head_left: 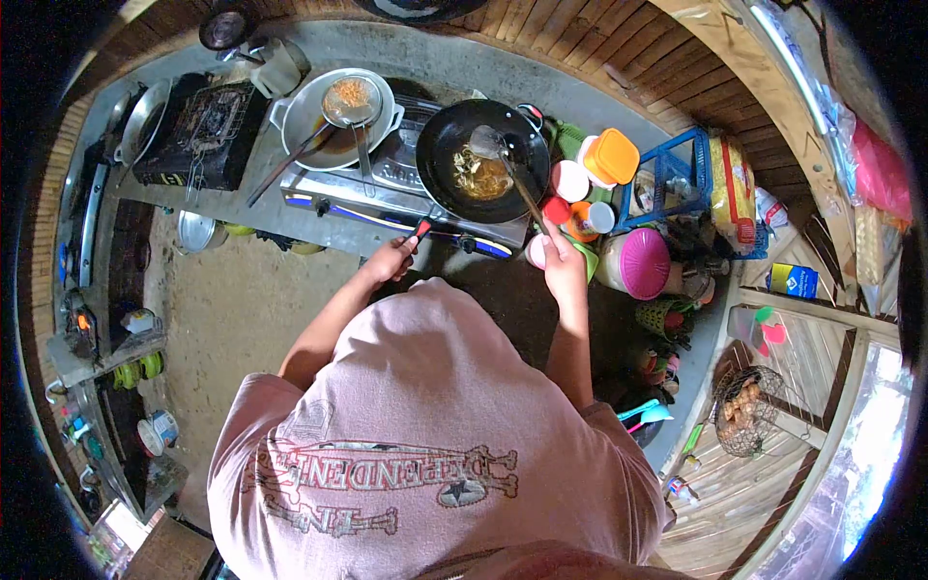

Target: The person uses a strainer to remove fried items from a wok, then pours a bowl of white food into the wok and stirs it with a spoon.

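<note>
A black wok (440, 159) rests on the right burner of a gas stove (401, 198). My left hand (391, 259) is wrapped round the wok's handle (422, 228), which has a red part near its end. In my right hand (564, 259) is the long handle of a spatula (486, 142), its broad metal head down inside the wok. Beside the spatula head lies pale and yellowish-brown food (480, 176) in the bottom of the wok; I cannot make out its kind.
Left of the wok, a large white pot (290, 129) carries a strainer (348, 101) with orange-brown bits. Lidded jars (568, 181) crowd the right side near a blue plastic rack (657, 184). A wire basket (742, 406) of brown eggs hangs farther right.
</note>
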The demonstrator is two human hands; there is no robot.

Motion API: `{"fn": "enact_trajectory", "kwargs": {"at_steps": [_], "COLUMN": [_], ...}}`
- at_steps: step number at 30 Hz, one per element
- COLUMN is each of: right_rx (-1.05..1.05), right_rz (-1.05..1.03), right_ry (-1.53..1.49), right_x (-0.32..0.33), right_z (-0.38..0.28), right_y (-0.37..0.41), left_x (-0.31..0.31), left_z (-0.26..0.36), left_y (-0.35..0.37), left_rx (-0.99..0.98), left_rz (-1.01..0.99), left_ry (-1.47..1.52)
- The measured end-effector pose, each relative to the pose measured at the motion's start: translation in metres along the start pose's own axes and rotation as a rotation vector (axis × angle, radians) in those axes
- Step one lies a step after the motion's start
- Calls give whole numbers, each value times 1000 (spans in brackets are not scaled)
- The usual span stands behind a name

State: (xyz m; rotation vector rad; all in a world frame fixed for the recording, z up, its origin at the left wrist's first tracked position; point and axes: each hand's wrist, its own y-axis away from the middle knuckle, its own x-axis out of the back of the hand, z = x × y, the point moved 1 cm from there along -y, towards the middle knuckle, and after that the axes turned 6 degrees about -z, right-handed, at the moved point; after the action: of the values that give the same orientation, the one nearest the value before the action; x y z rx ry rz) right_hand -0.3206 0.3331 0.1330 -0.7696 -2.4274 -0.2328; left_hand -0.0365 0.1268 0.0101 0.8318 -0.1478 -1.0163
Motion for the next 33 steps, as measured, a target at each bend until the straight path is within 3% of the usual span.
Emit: {"fn": "enact_trajectory", "kwargs": {"at_steps": [3,13,15,25,33], "right_rx": [-133,-69,-152,-158,-75], "right_rz": [-58,10,-33,-35,94], "right_ry": [-61,-7,-10,-13,4], "right_x": [7,10,13,15,20], "right_z": [-13,-18,-31,-34,-21], "right_y": [2,2,2,-1,-4], "left_x": [-4,-3,-4,-4,-6], "left_z": [4,2,3,5,6], "left_y": [4,3,3,5,7], "left_rx": [18,2,5,3,15], "left_rz": [25,9,7,25,34], "left_ry": [17,10,4,-16,-7]}}
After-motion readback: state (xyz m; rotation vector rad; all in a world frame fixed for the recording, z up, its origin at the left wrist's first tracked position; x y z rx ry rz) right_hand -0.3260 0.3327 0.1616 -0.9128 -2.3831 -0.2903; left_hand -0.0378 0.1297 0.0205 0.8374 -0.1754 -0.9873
